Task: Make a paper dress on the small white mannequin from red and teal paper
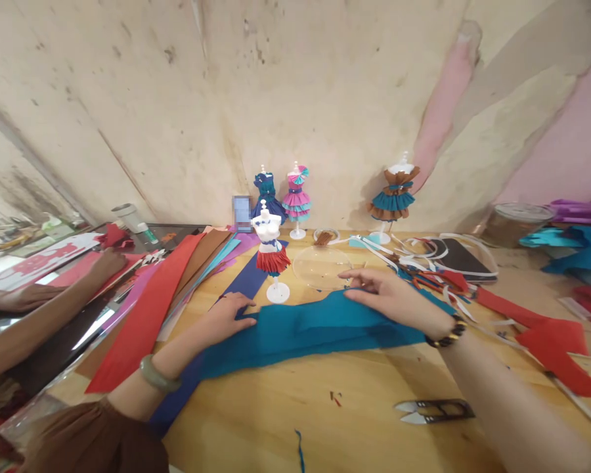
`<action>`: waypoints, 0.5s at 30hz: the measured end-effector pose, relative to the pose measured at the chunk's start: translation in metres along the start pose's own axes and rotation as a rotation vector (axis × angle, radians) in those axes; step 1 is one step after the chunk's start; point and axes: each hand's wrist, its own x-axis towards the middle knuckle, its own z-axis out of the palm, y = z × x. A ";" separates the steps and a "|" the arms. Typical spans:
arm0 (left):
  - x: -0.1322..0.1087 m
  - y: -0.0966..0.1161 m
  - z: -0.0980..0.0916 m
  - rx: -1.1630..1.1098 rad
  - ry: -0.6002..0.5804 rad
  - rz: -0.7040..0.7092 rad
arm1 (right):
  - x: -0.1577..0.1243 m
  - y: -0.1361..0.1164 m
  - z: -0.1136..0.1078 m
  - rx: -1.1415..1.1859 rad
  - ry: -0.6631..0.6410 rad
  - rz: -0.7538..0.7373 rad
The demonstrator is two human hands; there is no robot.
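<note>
A long teal strip of crepe-like material [315, 328] lies across the wooden table [364, 407]. My left hand [231, 316] rests at its left end, fingers apart. My right hand [379, 294] is over its upper right edge, thumb and fingers spread, with nothing gripped between them. Just behind the strip stands a small white mannequin [268, 226] wearing a red ruffled skirt [272, 259], nearer my left hand. Dark blue material [249, 276] runs beneath the teal strip and comes out at the lower left.
Black thread snips [436, 412] lie at the front right. Three dressed mannequins [393, 197] stand by the wall. Red [152, 315] and brown sheets are at left, beside another person's arms [44, 315]. Ribbons and red scraps [551, 335] clutter the right. A clear dish [322, 268] sits mid-table.
</note>
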 end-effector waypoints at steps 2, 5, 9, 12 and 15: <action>0.004 -0.003 0.002 0.021 -0.008 -0.012 | -0.007 -0.014 -0.018 0.067 0.063 0.058; 0.012 -0.004 0.004 0.016 -0.046 -0.019 | -0.020 -0.037 -0.039 0.143 0.217 0.086; 0.015 0.004 -0.001 -0.002 -0.082 0.000 | -0.035 -0.051 -0.055 0.214 0.337 0.101; 0.007 0.016 -0.015 -0.008 -0.064 0.017 | -0.043 -0.054 -0.057 0.178 0.350 0.091; -0.011 0.025 -0.040 -0.013 -0.045 0.013 | -0.047 -0.058 -0.055 0.176 0.296 0.115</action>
